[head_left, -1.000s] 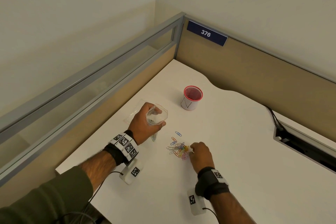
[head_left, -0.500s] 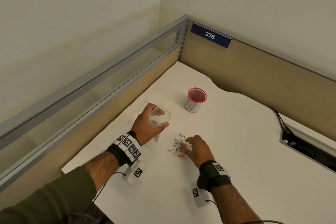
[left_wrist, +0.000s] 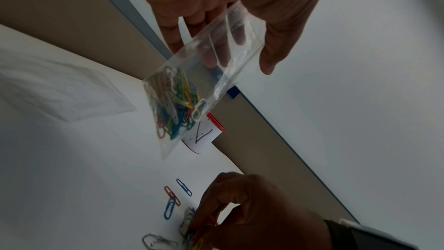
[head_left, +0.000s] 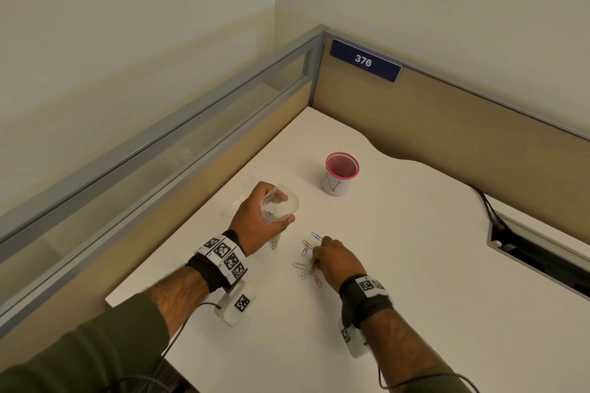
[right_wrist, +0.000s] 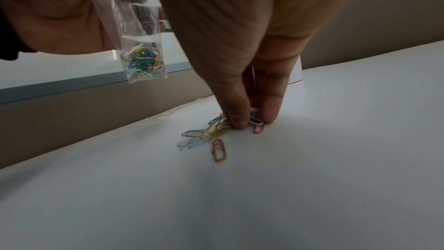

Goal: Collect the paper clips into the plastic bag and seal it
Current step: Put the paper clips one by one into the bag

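Head view: the plastic bag (head_left: 279,207) is being held up off the white desk (head_left: 415,265) near the red-rimmed cup (head_left: 340,174), its mouth being kept open by the curled fingers of the left hand (head_left: 258,220), and coloured clips are being carried in its bottom. Just beside the bag, loose paper clips (head_left: 305,260) are being pinched against the desk by the thumb and fingertips (right_wrist: 269,115) of the right hand (head_left: 338,260). Another flat clear bag (left_wrist: 60,87) is being left lying beyond the held one.
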Demonstrator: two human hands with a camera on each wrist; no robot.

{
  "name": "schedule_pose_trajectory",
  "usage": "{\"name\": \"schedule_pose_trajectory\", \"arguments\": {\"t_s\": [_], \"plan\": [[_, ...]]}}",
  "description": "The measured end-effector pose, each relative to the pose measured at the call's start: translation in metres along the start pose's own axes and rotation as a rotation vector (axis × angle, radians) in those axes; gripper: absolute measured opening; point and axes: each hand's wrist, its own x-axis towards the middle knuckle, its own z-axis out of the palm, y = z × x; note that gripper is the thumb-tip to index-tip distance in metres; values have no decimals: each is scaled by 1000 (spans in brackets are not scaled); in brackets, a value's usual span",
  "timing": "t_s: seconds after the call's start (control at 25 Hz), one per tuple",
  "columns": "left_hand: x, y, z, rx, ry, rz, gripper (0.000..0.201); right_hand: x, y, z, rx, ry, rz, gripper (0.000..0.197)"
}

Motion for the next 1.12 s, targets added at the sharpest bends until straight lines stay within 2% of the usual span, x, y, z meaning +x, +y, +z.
{"name": "schedule_pose_trajectory", "arguments": {"t_s": [0.16, 0.4, 0.52, 0.68, 0.88, 1.0, 1.12], "plan": [[1, 0, 0, -2, -3, -2, 44, 5, 6, -2, 127, 63, 112, 13], [3, 1, 4, 0, -4, -19, 44, -11, 17, -36, 545, 242, 306, 9], [3, 2, 7, 0, -18, -19, 44, -25, 12, -69, 788, 368, 310, 7], [4, 5, 13, 12, -48, -23, 45, -36, -8, -123, 958, 497, 195, 6], [4, 7, 17, 27, -55, -6, 46, -38, -47, -160, 919, 545, 49, 8], [4, 8, 19, 33, -70, -2, 47, -32, -64, -161, 821, 497, -9, 7], [4, 8, 19, 3, -81, 6, 50, -25, -75, -155, 691, 434, -4, 11]]}}
